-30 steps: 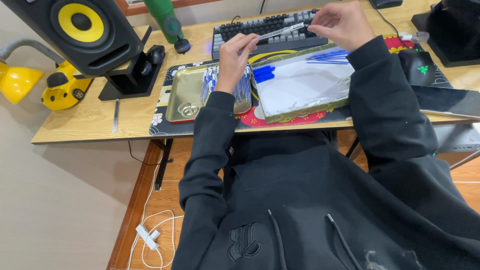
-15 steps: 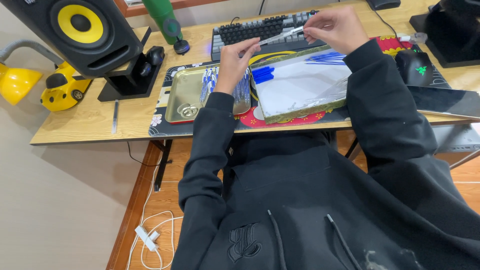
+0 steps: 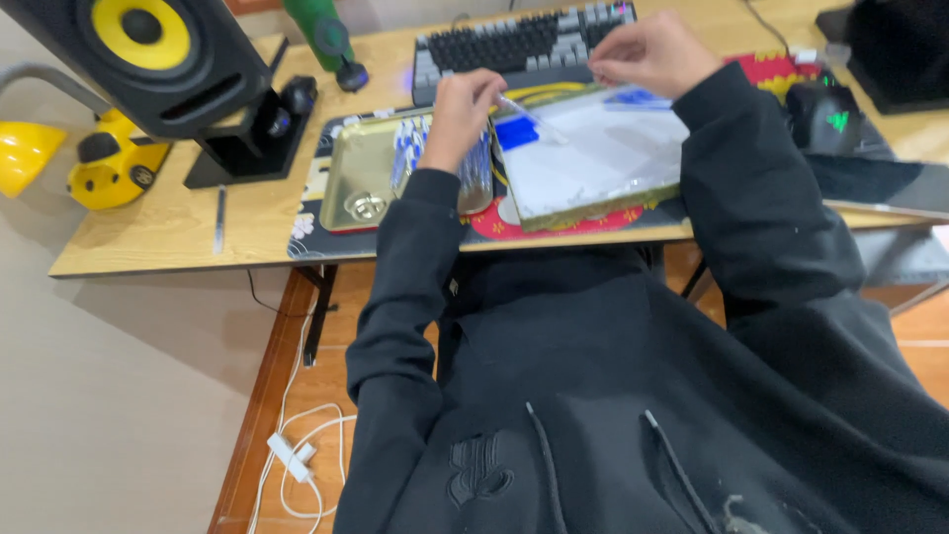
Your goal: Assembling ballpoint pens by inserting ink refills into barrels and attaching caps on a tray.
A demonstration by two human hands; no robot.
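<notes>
Wooden desk (image 3: 178,222) boards carry the work under a head-worn camera looking down over black sleeves. At the middle, a thin clear plastic sleeve (image 3: 529,117) stretches between both hands above a stack of clear bags with blue strips (image 3: 593,158); it looks light, limp and slippery, best pinched at its ends or edges, not its middle. Left hand (image 3: 463,111) is closed narrow on the near end, right hand (image 3: 652,54) pinches the far end with fingertips together. Just left lies a gold metal tray (image 3: 361,168) holding bundled blue-and-white pieces (image 3: 420,148). Beyond sit a keyboard (image 3: 519,40), a black mouse (image 3: 825,109), a black speaker with a yellow cone (image 3: 148,49) and a yellow lamp (image 3: 99,158).
</notes>
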